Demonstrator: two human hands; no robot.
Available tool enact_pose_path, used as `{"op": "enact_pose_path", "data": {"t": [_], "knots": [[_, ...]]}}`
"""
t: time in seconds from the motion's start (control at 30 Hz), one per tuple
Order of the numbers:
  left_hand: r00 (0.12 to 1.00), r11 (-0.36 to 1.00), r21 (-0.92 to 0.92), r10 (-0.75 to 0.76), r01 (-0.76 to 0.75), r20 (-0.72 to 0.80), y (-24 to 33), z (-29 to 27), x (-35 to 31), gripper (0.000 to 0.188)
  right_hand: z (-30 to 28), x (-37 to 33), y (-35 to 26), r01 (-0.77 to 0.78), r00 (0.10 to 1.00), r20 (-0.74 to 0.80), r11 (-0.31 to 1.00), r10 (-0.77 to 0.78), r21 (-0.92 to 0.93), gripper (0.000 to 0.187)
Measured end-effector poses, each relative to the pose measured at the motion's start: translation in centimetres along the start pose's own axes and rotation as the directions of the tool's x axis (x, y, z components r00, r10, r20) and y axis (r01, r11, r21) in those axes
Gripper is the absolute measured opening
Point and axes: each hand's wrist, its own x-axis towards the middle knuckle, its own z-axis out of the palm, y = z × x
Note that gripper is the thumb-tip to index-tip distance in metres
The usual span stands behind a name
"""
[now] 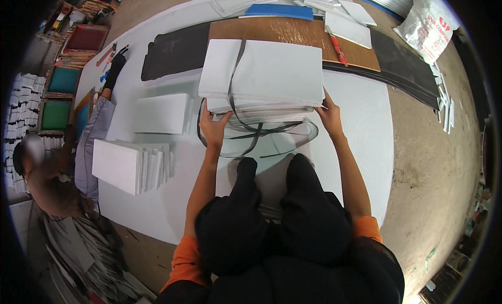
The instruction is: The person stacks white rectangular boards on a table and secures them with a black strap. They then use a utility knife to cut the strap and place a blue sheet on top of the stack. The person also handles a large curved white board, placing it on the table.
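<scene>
A tall stack of white sheets (266, 71) stands in front of me, its lower layers slightly uneven. Around it runs a dark strap (236, 68), whose loose ends curl on the white surface before the stack. My left hand (213, 127) grips the stack's near left corner, thumb on the near edge and fingers along the side. At the near right corner my right hand (329, 114) holds the same stack, its fingers partly hidden behind the edge.
To the left are a low white stack (162, 113) and a leaning pile of white sheets (117, 166). Beyond lie a brown board (266, 29), a red-handled cutter (339, 50) and dark sheets (175, 52). Another person (55, 183) is at far left; a white sack (429, 24) stands far right.
</scene>
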Motion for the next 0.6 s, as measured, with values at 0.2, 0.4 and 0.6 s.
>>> {"op": "enact_pose_path", "data": {"t": [0.2, 0.4, 0.6], "knots": [[0.999, 0.997, 0.067, 0.038, -0.038, -0.002, 0.3, 0.0, 0.2, 0.070, 0.3, 0.2, 0.1, -0.032, 0.998, -0.065, 0.983, 0.020, -0.181, 0.057], [1.000, 1.000, -0.018, -0.018, 0.018, 0.008, 1.1, 0.0, 0.1, 0.068, 0.9, 0.2, 0.7, -0.025, 0.991, -0.134, 1.000, 0.023, -0.016, 0.053], [0.993, 0.974, -0.193, -0.115, 0.119, 0.032, 1.6, -0.4, 0.5, 0.068, 1.9, -0.2, -1.9, -0.039, 0.975, -0.214, 0.997, 0.051, 0.062, 0.049]]}}
